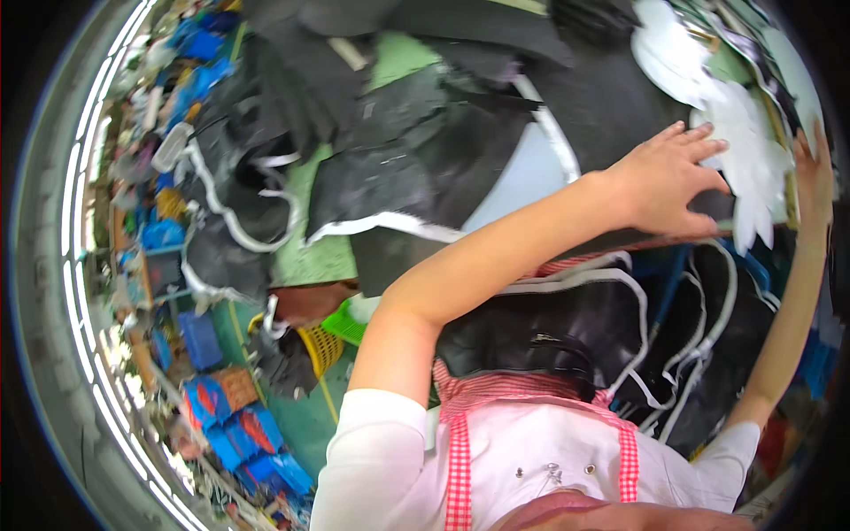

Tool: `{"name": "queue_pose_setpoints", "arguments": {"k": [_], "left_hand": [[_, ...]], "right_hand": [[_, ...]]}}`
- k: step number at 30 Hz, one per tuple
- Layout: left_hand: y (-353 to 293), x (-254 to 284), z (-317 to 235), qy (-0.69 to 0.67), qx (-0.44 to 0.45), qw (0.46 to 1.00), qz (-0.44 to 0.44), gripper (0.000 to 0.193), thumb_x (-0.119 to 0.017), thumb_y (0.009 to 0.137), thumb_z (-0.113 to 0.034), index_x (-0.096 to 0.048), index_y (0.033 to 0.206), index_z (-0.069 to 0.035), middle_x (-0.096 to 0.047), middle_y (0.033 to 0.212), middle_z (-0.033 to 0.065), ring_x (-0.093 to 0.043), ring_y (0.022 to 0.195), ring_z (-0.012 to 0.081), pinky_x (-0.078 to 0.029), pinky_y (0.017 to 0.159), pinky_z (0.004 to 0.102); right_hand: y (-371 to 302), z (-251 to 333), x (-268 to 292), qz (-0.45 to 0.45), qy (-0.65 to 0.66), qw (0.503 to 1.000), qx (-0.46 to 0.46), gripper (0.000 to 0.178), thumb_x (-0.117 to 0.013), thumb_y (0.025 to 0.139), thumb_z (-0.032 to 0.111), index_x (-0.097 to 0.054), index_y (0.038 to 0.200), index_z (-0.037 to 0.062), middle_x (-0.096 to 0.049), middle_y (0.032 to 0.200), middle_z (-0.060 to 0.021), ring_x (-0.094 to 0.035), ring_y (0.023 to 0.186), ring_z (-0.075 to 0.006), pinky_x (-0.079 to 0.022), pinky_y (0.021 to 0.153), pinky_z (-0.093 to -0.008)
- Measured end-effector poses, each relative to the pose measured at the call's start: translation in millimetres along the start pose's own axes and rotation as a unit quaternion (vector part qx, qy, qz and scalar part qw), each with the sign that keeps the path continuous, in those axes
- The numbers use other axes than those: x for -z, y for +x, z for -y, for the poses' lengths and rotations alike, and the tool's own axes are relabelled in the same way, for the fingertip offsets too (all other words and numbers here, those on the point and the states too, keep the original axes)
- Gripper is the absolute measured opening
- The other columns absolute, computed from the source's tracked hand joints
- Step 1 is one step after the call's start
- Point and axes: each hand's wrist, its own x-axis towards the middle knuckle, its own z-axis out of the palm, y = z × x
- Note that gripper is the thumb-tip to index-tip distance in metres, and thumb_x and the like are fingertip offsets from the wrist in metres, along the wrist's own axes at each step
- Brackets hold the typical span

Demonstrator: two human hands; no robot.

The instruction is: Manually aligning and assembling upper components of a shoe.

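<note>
My left hand (675,181) reaches across the table with its fingers spread, holding nothing. Its fingertips are beside a white wing-shaped piece (746,164) with a scalloped edge; whether they touch it I cannot tell. A second white scalloped piece (668,57) lies just beyond it. At the far right rim my right hand (812,173) has its fingers stretched out against a pale sheet (792,66), with part of the hand distorted by the rim. Black sheet material (611,106) lies under and around the white pieces.
Black panels with white edging (398,168) overlap on the green table surface (305,257). More white-edged black pieces (567,319) hang at the near edge by my apron. A yellow basket (320,350) stands at the left, near blue bags (243,434) on the floor.
</note>
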Motion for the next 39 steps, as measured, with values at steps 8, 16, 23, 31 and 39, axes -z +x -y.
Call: {"name": "queue_pose_setpoints", "arguments": {"k": [8, 16, 23, 31, 39], "left_hand": [[-228, 214, -57, 0.288, 0.336, 0.892, 0.095, 0.045, -0.061, 0.088, -0.030, -0.060, 0.130, -0.015, -0.053, 0.140, 0.0075, -0.039, 0.138, 0.0327, -0.020, 0.115, 0.0553], [-173, 74, -74, 0.161, 0.305, 0.939, -0.005, 0.071, -0.069, 0.082, -0.028, -0.041, 0.144, -0.009, -0.026, 0.155, 0.0176, -0.022, 0.145, 0.0376, -0.013, 0.117, 0.0538], [-213, 124, -80, 0.194, 0.297, 0.927, -0.122, 0.023, -0.065, 0.083, -0.005, -0.065, 0.106, -0.008, -0.060, 0.101, 0.0077, -0.058, 0.095, 0.0245, -0.046, 0.084, 0.0360], [-231, 167, -69, -0.349, 0.494, 0.757, -0.246, 0.035, -0.049, 0.101, -0.035, -0.063, 0.107, -0.003, -0.069, 0.078, 0.0085, -0.056, 0.056, 0.0076, -0.037, 0.044, 0.0194], [-230, 172, -63, -0.234, 0.591, 0.761, -0.128, 0.025, -0.069, 0.091, -0.022, -0.064, 0.076, -0.003, -0.059, 0.056, 0.0009, -0.048, 0.043, 0.0026, -0.032, 0.042, 0.0184]], "right_hand": [[-99, -39, -38, 0.153, -0.051, 0.978, -0.130, 0.045, -0.055, 0.100, 0.020, -0.047, 0.141, 0.0049, -0.061, 0.118, -0.0038, -0.053, 0.075, -0.0081, -0.045, 0.065, -0.0207], [-171, -3, -206, 0.384, 0.087, 0.899, -0.193, 0.035, -0.048, 0.103, 0.022, -0.053, 0.129, -0.0001, -0.061, 0.089, -0.0077, -0.057, 0.072, -0.0117, -0.044, 0.065, -0.0261], [-211, -7, -222, 0.353, 0.054, 0.901, -0.247, 0.032, -0.057, 0.098, 0.024, -0.061, 0.118, -0.0007, -0.065, 0.095, -0.0049, -0.060, 0.076, -0.0092, -0.049, 0.068, -0.0271], [-249, -23, -282, 0.558, -0.182, 0.790, -0.177, 0.027, -0.068, 0.091, 0.025, -0.068, 0.089, -0.0021, -0.061, 0.073, 0.0026, -0.056, 0.065, -0.0024, -0.048, 0.053, -0.0192], [-252, -29, -301, 0.544, -0.340, 0.740, -0.201, 0.029, -0.069, 0.090, 0.024, -0.066, 0.080, -0.0027, -0.059, 0.057, -0.0029, -0.057, 0.044, -0.0083, -0.045, 0.043, -0.0213]]}}
